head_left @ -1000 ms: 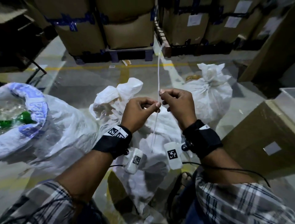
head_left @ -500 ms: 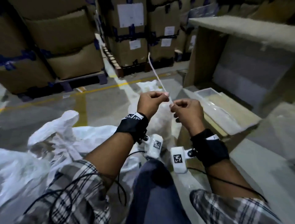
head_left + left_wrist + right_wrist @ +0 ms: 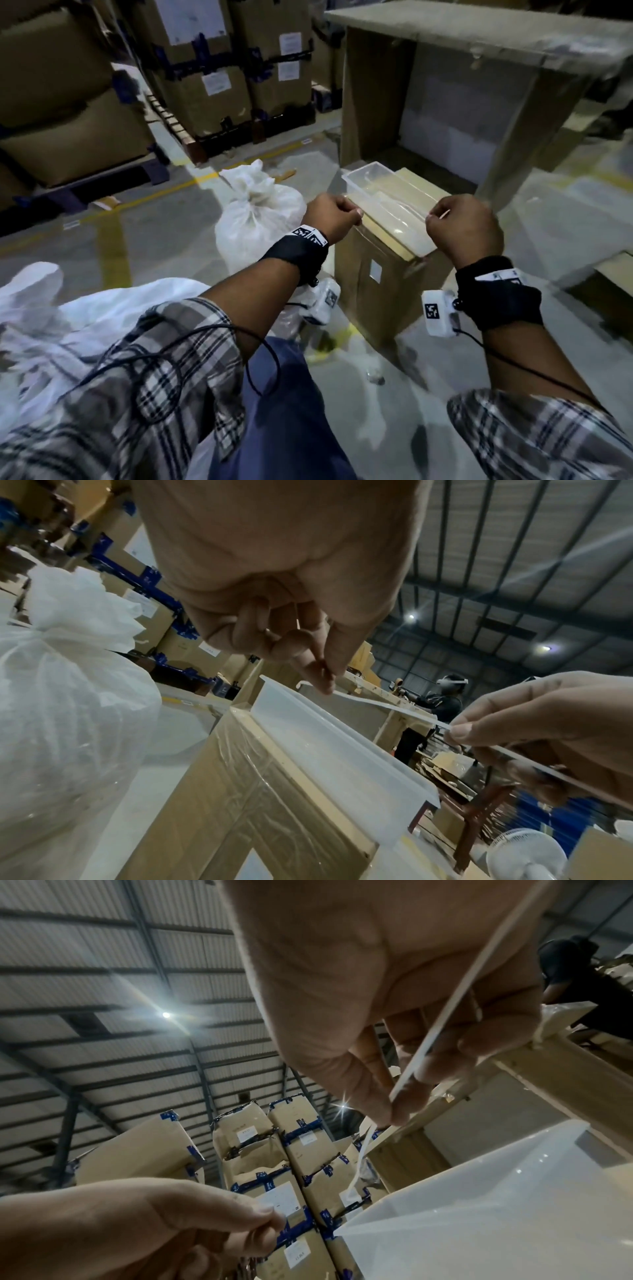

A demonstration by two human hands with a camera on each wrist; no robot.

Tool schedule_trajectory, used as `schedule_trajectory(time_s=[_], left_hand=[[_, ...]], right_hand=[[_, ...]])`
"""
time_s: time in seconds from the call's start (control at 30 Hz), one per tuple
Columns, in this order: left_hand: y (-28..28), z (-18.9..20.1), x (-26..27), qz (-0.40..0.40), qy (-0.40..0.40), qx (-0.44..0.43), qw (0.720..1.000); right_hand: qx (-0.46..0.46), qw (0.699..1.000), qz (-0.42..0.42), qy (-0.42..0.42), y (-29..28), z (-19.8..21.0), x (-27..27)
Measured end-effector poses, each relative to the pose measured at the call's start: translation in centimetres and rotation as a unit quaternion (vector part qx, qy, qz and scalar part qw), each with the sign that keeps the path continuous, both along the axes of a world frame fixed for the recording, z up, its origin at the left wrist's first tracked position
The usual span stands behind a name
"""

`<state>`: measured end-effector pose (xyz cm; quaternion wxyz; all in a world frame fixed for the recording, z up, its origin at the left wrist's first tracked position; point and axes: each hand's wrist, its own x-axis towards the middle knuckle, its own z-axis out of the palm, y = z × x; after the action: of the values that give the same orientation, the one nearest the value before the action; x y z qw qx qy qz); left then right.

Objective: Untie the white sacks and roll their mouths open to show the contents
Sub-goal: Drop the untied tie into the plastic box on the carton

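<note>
My left hand [image 3: 356,215] and right hand [image 3: 432,219] each pinch one end of a thin white tie strip [image 3: 387,708], stretched between them over a clear plastic tray [image 3: 359,175]. The left wrist view shows the left thumb and forefinger [image 3: 322,680] pinching the strip. In the right wrist view the strip [image 3: 459,1001] runs across the right palm to the pinching fingertips [image 3: 397,1104]. A white sack [image 3: 260,219] with its neck still tied stands on the floor left of the hands. Another white sack [image 3: 51,318] lies crumpled at the lower left.
The tray sits on a wrapped cardboard box [image 3: 376,284] in front of me. Behind it stands a large open cardboard structure [image 3: 445,102]. Stacked cartons on pallets [image 3: 205,85] line the back left. Another person [image 3: 441,704] works in the distance.
My view has swung right, away from the sacks. Both hands carried the strip over the tray and drew apart, so the strip now runs sideways between them instead of upright.
</note>
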<state>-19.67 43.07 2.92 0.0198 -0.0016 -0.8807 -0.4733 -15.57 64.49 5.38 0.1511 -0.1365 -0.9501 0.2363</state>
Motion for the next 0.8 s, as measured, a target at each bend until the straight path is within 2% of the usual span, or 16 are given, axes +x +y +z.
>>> schedule_trajectory(time_s=[0.23,0.37,0.47,0.63,0.7,0.8], left_hand=[[2.3,-0.4,-1.9,-0.037,0.027,-0.095,0.994],[3.5,-2.1,-2.7,-0.076,0.039,-0.243,0.966],[3.8,-3.3,-3.1,-0.113,0.042,-0.310,0.943],[4.0,-4.2,-3.6,-0.143,0.031,-0.350,0.925],[4.1,-4.3,-3.7,-0.150,0.025,-0.357,0.921],[4.1,-4.5,-4.0,-0.144,0.025,-0.353,0.924]], right_hand=[[0.065,0.995,0.026,-0.067,0.1,-0.5,-1.4],[0.107,0.990,0.031,-0.090,-0.2,-0.2,-3.9],[0.133,0.983,0.081,-0.100,-0.5,-0.4,-6.2],[0.208,0.963,0.132,-0.106,-0.7,-2.2,-8.6],[0.194,0.963,0.154,-0.108,-0.5,-2.9,-8.9],[0.125,0.965,0.200,-0.113,0.0,-3.6,-9.4]])
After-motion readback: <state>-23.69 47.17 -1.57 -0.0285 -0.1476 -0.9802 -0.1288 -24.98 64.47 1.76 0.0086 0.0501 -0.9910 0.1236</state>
